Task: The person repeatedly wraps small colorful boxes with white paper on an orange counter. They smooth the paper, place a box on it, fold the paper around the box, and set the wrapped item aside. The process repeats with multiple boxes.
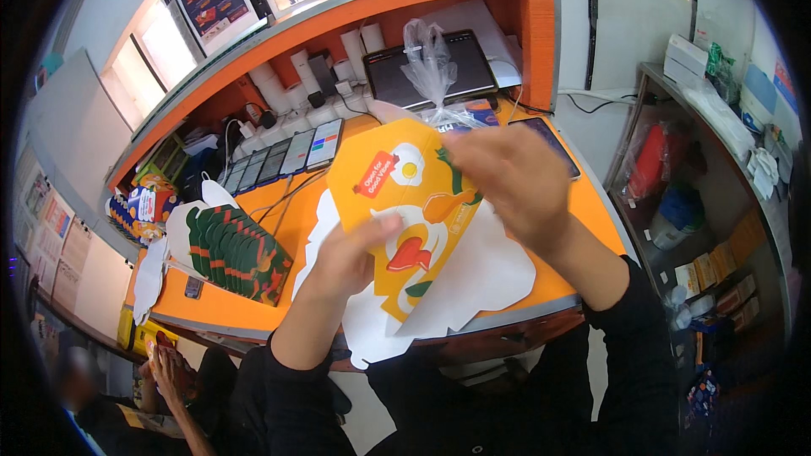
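Note:
A yellow folding food carton (361,164), printed with a fried egg, a chicken drumstick and writing, is held up over the counter, partly folded. My left hand (345,256) grips its left edge, with the thumb on the printed face. At the upper right edge is my right hand (529,187), blurred, its fingers curled against the cardboard and partly hiding it. Flat carton blanks (491,266), white side up, lie beneath on the orange counter (595,221). To the left stands a nested row of dark green and red cartons (237,253).
Several phones (298,152) lean in a row along the back, with cables before them. Behind are paper rolls (304,73), a black tablet (437,66) and a knotted clear plastic bag (434,69). A phone (548,142) lies at right. Another person's hands (166,364) hold a carton at lower left.

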Available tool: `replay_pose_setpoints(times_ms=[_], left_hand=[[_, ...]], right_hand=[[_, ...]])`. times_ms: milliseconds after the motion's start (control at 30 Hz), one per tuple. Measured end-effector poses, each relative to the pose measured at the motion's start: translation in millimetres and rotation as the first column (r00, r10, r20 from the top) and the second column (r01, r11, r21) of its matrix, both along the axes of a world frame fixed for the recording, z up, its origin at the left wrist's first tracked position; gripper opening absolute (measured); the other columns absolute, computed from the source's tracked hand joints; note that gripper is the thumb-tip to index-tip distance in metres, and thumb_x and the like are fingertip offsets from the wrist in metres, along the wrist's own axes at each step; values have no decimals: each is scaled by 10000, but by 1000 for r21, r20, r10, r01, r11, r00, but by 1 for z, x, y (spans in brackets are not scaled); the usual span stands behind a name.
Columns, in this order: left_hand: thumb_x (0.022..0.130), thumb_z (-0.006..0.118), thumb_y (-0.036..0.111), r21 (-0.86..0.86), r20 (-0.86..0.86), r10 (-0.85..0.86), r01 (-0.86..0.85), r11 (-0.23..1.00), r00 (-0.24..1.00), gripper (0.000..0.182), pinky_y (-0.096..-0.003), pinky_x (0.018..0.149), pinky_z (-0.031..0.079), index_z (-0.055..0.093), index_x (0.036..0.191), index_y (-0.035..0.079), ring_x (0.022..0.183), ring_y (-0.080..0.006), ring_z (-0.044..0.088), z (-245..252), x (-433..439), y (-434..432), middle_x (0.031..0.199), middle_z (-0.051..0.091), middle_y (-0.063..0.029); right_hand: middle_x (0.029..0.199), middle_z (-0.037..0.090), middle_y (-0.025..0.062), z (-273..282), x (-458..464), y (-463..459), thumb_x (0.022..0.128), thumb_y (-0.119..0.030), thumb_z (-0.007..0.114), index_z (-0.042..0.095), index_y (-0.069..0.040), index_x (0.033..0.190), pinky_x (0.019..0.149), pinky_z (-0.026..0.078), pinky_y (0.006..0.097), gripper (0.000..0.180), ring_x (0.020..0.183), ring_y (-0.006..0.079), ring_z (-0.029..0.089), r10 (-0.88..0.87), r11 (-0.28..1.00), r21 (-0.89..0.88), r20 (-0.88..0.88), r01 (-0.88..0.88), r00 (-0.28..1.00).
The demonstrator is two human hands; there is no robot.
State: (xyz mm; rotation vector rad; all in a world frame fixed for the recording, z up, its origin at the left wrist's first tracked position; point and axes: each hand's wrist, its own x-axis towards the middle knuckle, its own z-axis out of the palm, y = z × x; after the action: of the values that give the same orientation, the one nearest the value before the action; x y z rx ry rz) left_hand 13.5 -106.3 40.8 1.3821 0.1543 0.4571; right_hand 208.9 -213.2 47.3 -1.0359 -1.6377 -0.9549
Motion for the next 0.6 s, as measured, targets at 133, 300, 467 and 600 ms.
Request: replay_pose_setpoints(times_ms=[133,300,467,600], left_hand=[[842,506,146,-320,47,167,-143,936,985,406,-342,786,547,437,1178,-72,888,-259,654,-5,9,5,1075,598,-204],[828,497,114,-454,133,99,-28,891,986,378,-355,786,547,458,1155,-72,890,-273,650,-2,12,6,1057,601,-210],[833,497,128,-324,54,209,-181,929,977,392,-345,799,537,443,1189,-25,923,-260,635,-2,9,6,1083,586,-177],[893,488,196,-147,72,415,-401,904,907,381,-346,834,517,437,1213,-5,981,-246,614,0,19,1,1120,577,-150]], right_hand=[[924,637,106,-1,0,0,760,-1,631,632,-22,1057,676,506,302,298,825,223,613,42,989,-143,-42,-47,998],[936,646,127,2,9,-3,763,-31,644,620,-21,1092,693,514,306,330,850,233,625,11,999,-55,148,-3,989],[1068,622,162,-9,-6,-3,705,-28,671,642,-33,1027,723,524,323,324,923,256,627,-90,990,-86,259,116,962],[1072,622,163,-13,-23,5,718,-70,686,616,-28,1057,765,524,346,349,953,273,627,-16,980,-197,128,42,992]])
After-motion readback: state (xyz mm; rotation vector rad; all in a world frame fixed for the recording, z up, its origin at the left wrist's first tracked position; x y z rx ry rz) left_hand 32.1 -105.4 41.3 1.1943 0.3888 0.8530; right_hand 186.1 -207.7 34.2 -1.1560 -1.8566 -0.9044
